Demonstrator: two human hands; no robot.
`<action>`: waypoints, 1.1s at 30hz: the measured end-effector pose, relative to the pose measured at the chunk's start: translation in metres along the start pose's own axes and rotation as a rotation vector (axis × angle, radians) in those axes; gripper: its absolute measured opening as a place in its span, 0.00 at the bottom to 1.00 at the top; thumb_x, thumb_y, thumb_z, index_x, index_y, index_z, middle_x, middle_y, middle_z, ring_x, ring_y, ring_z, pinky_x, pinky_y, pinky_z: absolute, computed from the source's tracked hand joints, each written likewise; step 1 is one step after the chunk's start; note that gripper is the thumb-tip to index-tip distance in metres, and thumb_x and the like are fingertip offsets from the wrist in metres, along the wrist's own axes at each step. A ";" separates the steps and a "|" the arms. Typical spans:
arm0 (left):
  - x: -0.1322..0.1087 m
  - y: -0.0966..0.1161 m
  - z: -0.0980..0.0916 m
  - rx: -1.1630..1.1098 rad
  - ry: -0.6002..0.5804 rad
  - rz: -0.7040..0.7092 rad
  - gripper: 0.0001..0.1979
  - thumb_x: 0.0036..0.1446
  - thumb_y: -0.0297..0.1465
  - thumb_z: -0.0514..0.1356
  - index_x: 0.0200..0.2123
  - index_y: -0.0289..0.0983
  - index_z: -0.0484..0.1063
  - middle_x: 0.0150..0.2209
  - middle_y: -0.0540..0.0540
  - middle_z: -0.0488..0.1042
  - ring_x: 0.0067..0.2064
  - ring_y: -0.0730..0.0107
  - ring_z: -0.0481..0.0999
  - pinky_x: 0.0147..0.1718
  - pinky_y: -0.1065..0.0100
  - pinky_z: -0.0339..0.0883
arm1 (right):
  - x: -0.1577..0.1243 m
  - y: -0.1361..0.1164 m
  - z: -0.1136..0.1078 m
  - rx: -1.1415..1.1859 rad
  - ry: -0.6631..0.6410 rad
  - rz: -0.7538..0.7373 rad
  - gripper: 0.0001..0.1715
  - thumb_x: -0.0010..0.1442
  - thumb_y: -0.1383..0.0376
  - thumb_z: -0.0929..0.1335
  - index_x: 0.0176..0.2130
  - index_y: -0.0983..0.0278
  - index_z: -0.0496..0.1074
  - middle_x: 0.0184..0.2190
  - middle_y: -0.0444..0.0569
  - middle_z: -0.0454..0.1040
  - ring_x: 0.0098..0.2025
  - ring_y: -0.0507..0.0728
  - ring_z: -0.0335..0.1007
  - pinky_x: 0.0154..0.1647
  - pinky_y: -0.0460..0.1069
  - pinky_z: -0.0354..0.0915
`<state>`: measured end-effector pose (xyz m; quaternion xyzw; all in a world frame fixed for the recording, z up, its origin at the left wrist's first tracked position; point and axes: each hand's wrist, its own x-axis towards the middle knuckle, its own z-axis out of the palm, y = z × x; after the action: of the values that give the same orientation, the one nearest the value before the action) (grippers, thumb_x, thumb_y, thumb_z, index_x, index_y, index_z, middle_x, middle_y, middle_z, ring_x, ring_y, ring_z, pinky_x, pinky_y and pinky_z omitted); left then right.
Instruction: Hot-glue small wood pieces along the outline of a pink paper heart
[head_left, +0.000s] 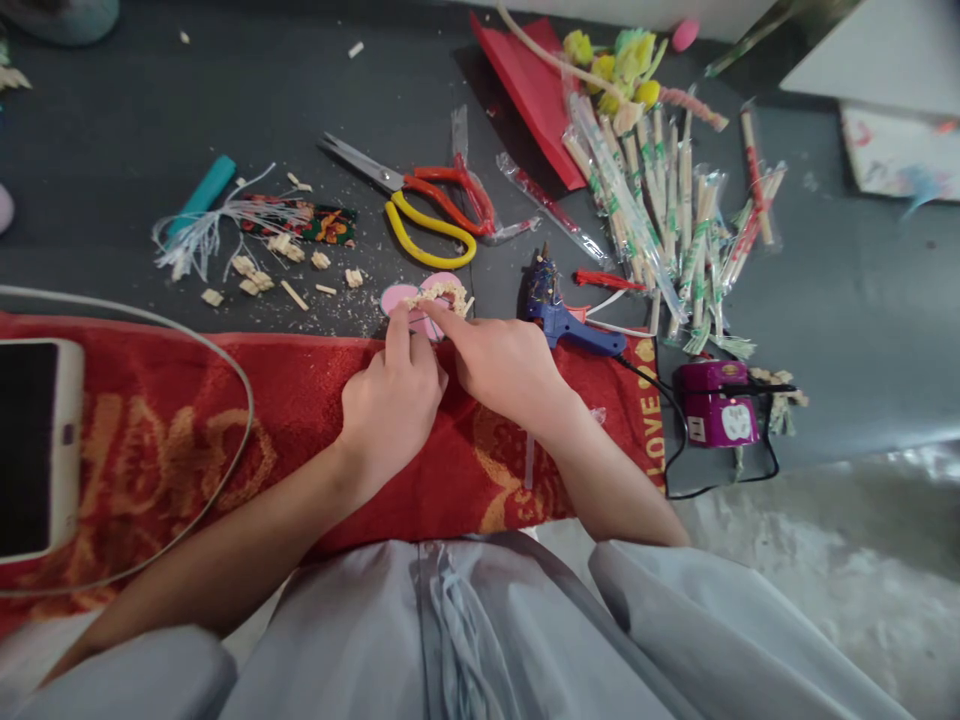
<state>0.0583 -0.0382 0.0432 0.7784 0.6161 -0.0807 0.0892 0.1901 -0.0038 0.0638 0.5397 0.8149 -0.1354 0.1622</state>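
A pink flower-shaped cutout [400, 296] lies at the table's near side, against the red towel's edge. Pale, crumbly wood-coloured bits [448, 292] run along its outline on the right and across the middle. My left hand [394, 395] grips its lower edge, index fingertip on the cutout and the other fingers curled. From the right, my right hand [510, 370] reaches over it with the index finger pressed onto the bits; its thumb and other fingers are curled and mostly hidden. Just right of that hand lies a blue glue gun [566, 320].
Scissors [397, 185] with red and yellow handles lie beyond the cutout. Chopped wooden pieces [251, 278] are scattered left, near a teal stick [202, 195]. Many wrapped chopsticks [667, 190] fill the right. A purple box [718, 405], a cable and a phone [37, 450] flank the towel [300, 400].
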 end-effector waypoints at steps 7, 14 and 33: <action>-0.001 0.001 0.000 0.044 0.003 0.010 0.24 0.66 0.31 0.49 0.61 0.29 0.69 0.71 0.33 0.60 0.41 0.58 0.84 0.28 0.66 0.74 | 0.000 0.000 -0.001 0.003 0.007 0.015 0.36 0.70 0.68 0.55 0.73 0.59 0.53 0.44 0.56 0.83 0.44 0.60 0.81 0.34 0.48 0.64; 0.000 0.001 0.002 -0.002 0.030 -0.002 0.23 0.67 0.32 0.48 0.58 0.30 0.72 0.71 0.33 0.59 0.38 0.58 0.84 0.25 0.65 0.71 | -0.001 0.001 -0.004 -0.001 0.001 0.140 0.38 0.68 0.71 0.55 0.74 0.62 0.51 0.44 0.58 0.83 0.44 0.61 0.81 0.34 0.48 0.65; -0.001 -0.001 0.012 -0.008 0.069 0.008 0.22 0.69 0.34 0.47 0.56 0.31 0.73 0.72 0.36 0.58 0.33 0.59 0.82 0.20 0.63 0.65 | -0.023 0.008 -0.003 -0.020 0.021 0.104 0.36 0.66 0.71 0.56 0.70 0.62 0.62 0.40 0.57 0.84 0.38 0.64 0.82 0.27 0.49 0.58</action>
<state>0.0569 -0.0418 0.0316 0.7830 0.6158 -0.0509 0.0711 0.2053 -0.0188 0.0759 0.5810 0.7887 -0.1129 0.1661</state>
